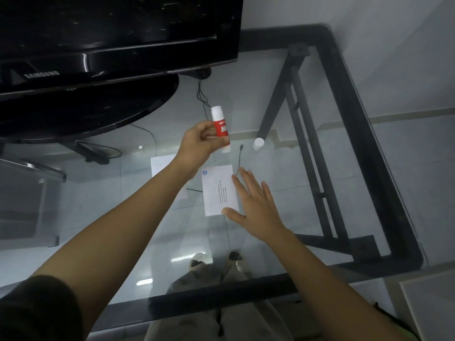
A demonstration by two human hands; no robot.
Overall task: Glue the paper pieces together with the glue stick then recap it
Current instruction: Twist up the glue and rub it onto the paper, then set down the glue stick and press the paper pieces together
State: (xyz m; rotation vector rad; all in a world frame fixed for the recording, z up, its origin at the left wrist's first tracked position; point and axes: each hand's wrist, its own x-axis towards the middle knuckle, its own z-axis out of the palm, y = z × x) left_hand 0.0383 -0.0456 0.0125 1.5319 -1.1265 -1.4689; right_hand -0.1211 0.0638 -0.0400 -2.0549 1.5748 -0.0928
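My left hand (197, 143) holds a red and white glue stick (220, 129) upright in the air above the glass table (320, 168). The stick's white cap (258, 143) stands apart on the glass to the right. A white printed paper piece (218, 190) lies flat on the table, and my right hand (256, 205) rests on its right edge with fingers spread, thumb on the lower corner. A second white paper piece (161, 164) lies to the left, partly hidden by my left forearm.
A black monitor (110, 33) with its round base (86, 112) fills the upper left. Thin black cables (204, 104) run across the glass near the papers. The table's black frame (364, 134) runs along the right and front edges.
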